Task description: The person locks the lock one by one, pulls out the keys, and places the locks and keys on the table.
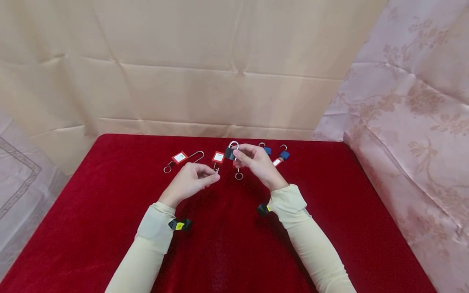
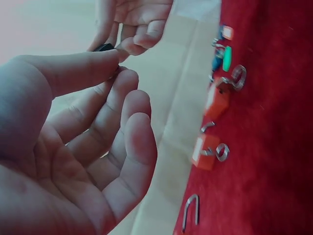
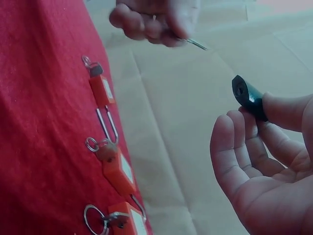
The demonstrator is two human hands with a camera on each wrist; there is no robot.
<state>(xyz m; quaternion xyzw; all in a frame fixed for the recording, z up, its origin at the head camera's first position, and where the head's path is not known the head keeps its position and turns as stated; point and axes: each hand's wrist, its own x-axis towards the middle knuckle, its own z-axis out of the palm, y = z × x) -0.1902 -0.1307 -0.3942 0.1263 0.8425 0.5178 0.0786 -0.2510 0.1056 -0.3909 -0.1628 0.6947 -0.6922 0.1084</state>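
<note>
My right hand (image 1: 261,166) pinches a black padlock (image 1: 229,154) between thumb and fingers, raised above the table, its silver shackle standing up. In the right wrist view the padlock's keyhole end (image 3: 240,91) faces my left hand (image 1: 189,181). That hand pinches a thin silver key (image 3: 198,45) between thumb and fingers. Its tip points toward the padlock, and a gap separates the two. Most of the key is hidden by the fingers. In the left wrist view only a small part of the black padlock (image 2: 104,47) shows.
Behind the hands on the red cloth (image 1: 220,244) lie red padlocks with white labels, one at left (image 1: 179,158), one in the middle (image 1: 218,157), another partly hidden behind my right hand. Key rings hang from them. Blue padlocks (image 1: 284,154) lie at right. A beige curtain (image 1: 205,89) hangs behind.
</note>
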